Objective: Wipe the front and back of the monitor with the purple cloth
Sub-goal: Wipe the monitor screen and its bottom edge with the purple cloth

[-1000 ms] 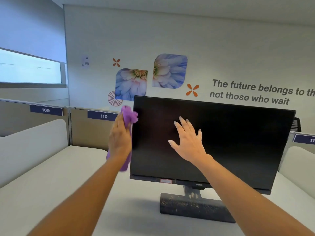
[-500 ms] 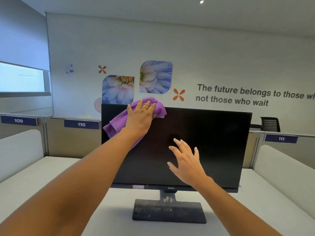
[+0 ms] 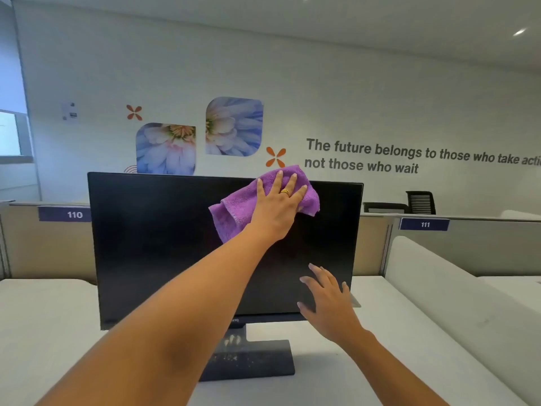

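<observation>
Where the frame starts at the left, we see a partition label reading 110 (image 3: 74, 214) above the white table (image 3: 44, 317). Moving right, the dark monitor (image 3: 164, 244) stands upright at the frame's centre, screen facing us. On the upper right of the screen sits the purple cloth (image 3: 231, 218), bunched, its top rising past the monitor's rim. Our left grip (image 3: 276, 209) presses it against the screen, fingers straight and spread. At lower right, our right grip (image 3: 328, 303) holds nothing, its straight fingers touching the screen near the bottom corner. Farther right are label 111 (image 3: 425, 224) and a black chair (image 3: 420, 202).
</observation>
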Action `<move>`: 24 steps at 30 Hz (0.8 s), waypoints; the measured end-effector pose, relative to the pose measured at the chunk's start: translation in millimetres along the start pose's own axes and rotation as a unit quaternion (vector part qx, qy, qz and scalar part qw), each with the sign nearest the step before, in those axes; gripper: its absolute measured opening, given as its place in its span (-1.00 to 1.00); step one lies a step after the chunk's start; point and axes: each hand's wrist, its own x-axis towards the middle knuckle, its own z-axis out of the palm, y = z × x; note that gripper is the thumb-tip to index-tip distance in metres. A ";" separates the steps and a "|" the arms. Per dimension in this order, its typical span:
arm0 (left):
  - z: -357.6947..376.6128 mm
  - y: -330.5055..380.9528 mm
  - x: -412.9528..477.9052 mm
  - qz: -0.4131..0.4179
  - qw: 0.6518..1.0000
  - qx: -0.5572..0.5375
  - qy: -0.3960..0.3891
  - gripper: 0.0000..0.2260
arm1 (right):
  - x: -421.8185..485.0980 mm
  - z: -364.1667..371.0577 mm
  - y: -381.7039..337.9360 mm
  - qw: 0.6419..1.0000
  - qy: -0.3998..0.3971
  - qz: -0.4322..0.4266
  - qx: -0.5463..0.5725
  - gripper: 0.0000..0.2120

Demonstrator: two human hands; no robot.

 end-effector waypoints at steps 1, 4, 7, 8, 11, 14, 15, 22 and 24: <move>2.4 7.3 1.9 0.011 1.000 0.000 -0.001 -0.54 | -0.8 0.9 7.8 1.000 -0.010 0.006 0.000 -0.56; 8.7 31.5 4.0 0.067 0.997 -0.011 -0.020 -0.55 | -1.0 -2.8 19.8 0.999 -0.027 0.032 0.010 -0.52; 22.2 60.5 1.3 0.106 0.992 -0.022 -0.069 -0.55 | -3.2 -3.1 31.4 0.996 -0.021 0.057 0.064 -0.47; 28.0 69.5 -0.6 0.105 0.990 -0.037 -0.082 -0.55 | -2.7 -4.4 33.1 0.992 -0.012 0.070 0.108 -0.45; 45.0 93.4 -13.6 0.083 0.984 -0.107 -0.118 -0.53 | -1.9 -9.5 26.8 0.947 -0.015 0.129 0.295 -0.42; 56.1 112.3 -37.7 0.045 0.972 -0.172 -0.155 -0.51 | -5.1 -4.3 21.7 0.941 -0.028 0.167 0.293 -0.49; 58.6 116.9 -46.1 0.029 0.968 -0.189 -0.161 -0.51 | -8.0 0.4 23.1 0.914 -0.055 0.174 0.362 -0.52; 69.5 122.3 -95.6 -0.113 0.864 -0.431 -0.235 -0.54 | -48.8 21.9 23.3 0.707 -0.116 0.191 0.671 -0.40; 77.0 122.0 -110.3 -0.143 0.818 -0.497 -0.251 -0.53 | -52.8 28.9 19.6 0.659 -0.108 0.218 0.712 -0.63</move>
